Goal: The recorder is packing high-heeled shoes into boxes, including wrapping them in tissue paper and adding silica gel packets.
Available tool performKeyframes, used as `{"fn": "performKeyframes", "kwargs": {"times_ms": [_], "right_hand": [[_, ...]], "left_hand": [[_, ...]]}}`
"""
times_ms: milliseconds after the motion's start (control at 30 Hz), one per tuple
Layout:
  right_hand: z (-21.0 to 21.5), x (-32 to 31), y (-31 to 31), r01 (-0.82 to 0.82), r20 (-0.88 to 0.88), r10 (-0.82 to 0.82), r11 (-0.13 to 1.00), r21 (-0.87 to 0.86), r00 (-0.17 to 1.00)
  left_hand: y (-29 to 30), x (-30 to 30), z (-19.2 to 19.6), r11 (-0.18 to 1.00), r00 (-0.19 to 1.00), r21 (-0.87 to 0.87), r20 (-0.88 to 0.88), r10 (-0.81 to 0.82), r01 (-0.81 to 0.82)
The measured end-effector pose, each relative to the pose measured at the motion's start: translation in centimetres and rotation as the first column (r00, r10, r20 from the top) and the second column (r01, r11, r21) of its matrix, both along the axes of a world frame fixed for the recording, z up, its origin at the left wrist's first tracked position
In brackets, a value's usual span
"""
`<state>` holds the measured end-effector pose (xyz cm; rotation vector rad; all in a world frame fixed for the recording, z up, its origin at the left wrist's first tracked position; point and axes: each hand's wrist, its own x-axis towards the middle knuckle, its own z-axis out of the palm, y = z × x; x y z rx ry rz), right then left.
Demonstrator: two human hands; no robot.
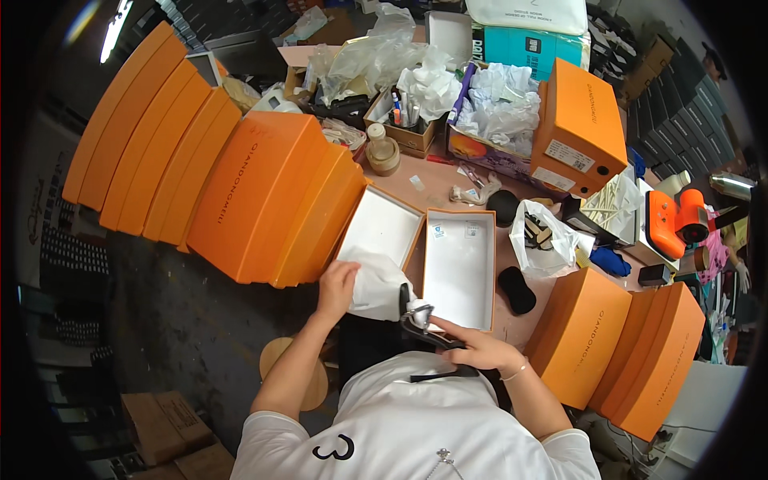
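My left hand (338,290) pinches the edge of a white tissue-like sheet or bag (380,284). My right hand (484,350) grips a black strappy shoe, seemingly a sandal (426,334), with a shiny silvery trim; its index finger stretches along it. A white wad shows at the shoe, which I hold over my lap at the table's edge. Just beyond my hands lie two open, white-lined halves of an orange shoebox: the left half (388,224) lies partly under the white sheet, the right half (460,276) has small stickers inside.
Stacked orange shoeboxes (256,192) stand on the left, more orange boxes (584,336) on the right. A black oval pad (517,290) and a white plastic bag (544,240) lie beside the open box. Farther back are a glue jar (382,152) and a carton of crumpled paper (500,104).
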<state>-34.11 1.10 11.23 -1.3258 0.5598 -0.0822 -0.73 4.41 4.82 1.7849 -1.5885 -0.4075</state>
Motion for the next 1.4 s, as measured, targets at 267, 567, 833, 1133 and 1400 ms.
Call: {"fn": "performKeyframes", "kwargs": {"times_ms": [267, 567, 833, 1133, 1400], "right_hand": [[2.2, -6.7, -0.2, 0.34, 0.002, -0.345, 0.926, 0.163, 0.939], [0.5, -5.2, 1.6, 0.304, -0.134, -0.292, 0.949, 0.078, 0.947], [-7.3, -0.5, -4.4, 0.418, -0.337, -0.447, 0.894, -0.16, 0.829], [0.4, 0.2, 7.4, 0.333, 0.175, -0.299, 0.64, -0.692, 0.938], [0.9, -2.4, 11.9, 0.757, 0.184, -0.739, 0.599, -0.261, 0.648]], "left_hand": [[-4.2, -2.8, 12.2, 0.971, 0.922, -0.185, -0.326, -0.207, 0.153], [3.2, -3.4, -2.2, 0.971, 0.999, 0.24, -0.022, 0.026, -0.02], [3.7, -4.3, 0.9, 0.999, 0.996, 0.017, -0.075, -0.04, 0.042], [6.1, -9.6, 10.9, 0.961, 0.807, 0.159, -0.583, -0.093, 0.225], [6.6, -9.9, 9.7, 0.841, 0.621, -0.025, -0.661, -0.42, 0.541]]}}
